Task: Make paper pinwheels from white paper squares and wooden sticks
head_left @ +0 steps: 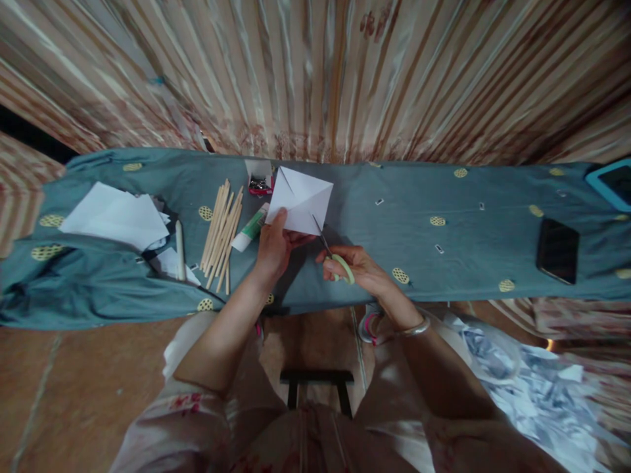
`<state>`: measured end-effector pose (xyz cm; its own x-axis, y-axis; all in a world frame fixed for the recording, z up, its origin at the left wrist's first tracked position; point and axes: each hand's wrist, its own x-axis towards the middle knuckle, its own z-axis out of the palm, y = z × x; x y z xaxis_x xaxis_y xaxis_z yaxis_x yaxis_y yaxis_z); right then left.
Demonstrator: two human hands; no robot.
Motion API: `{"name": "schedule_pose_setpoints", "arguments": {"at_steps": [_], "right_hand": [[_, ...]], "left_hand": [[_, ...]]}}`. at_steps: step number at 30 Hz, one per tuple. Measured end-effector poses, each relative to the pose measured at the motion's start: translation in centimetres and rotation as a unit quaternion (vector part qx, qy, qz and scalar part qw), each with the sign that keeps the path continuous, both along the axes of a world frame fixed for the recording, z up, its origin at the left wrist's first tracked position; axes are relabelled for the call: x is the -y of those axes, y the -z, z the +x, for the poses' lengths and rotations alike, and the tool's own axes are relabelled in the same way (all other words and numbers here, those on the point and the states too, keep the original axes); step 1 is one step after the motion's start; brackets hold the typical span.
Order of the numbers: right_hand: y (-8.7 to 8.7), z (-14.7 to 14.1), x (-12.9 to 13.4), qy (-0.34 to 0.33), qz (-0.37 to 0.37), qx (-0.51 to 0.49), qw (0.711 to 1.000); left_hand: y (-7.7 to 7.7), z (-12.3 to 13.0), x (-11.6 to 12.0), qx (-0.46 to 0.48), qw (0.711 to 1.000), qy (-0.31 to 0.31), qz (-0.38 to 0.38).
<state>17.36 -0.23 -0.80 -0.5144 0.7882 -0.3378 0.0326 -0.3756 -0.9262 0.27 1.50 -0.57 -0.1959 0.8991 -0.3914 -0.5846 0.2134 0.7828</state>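
A square sheet of white paper [308, 190] with diagonal creases is held up by my left hand [276, 244], thumb on top and fingers underneath. Near its upper left corner a dark slit runs inward. My right hand [352, 266] grips scissors [341, 266] with pale green handles. Their blades meet the paper's lower right corner and point toward its middle. A glue stick [251, 226] with a green label lies just left of my left hand. Behind it stands an open small box [259, 184] of small metal pieces, too small to name.
Several wooden sticks [221, 236] lie left of the glue stick. Farther left are a stack of white paper [116, 217] and a pale rod [180, 249]. A black phone [558, 251] rests on the green cloth [473, 256] at right. Paper scraps [537, 387] fill a bag below.
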Motion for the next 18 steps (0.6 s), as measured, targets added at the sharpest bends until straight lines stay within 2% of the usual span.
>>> {"name": "schedule_pose_setpoints", "arguments": {"at_steps": [18], "right_hand": [[0.09,-0.04,0.03,0.001,-0.009,0.005,1.0]], "left_hand": [[-0.3,0.0,0.02,-0.005,1.0,0.0,-0.008]]}}
